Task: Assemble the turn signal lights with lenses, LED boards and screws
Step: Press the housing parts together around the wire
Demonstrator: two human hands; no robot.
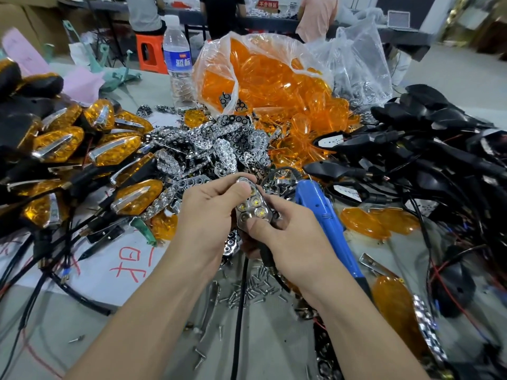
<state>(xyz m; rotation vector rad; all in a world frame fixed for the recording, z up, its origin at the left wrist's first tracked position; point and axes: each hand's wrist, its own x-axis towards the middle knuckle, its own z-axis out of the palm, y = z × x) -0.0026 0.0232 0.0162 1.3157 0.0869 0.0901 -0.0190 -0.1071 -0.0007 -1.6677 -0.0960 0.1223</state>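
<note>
Held over the bench (82,311), just above a scatter of loose screws (252,292): one chrome reflector (253,205) with small LEDs seated in its cups, a black cable (241,297) hanging down below. Left grip (208,207) curled round the upper end, thumb on the face. Right grip (285,239) pinching the lower end, thumb pressed on the front. Farther back on the bench, a clear plastic bag (233,86), mouth open, crammed with orange lenses (274,83), more of these spilling out at its foot. Just to its right, a second clear bag (356,58), contents too blurred to tell. Left of the bags, an upright water bottle (177,56), capped. In front of the bags, a loose heap of bare reflectors (219,149). Finished amber lights (115,152) piled at the left, black housings (425,138) with wires at the right. Blue electric screwdriver (326,215) lying just beside the right grip.
</note>
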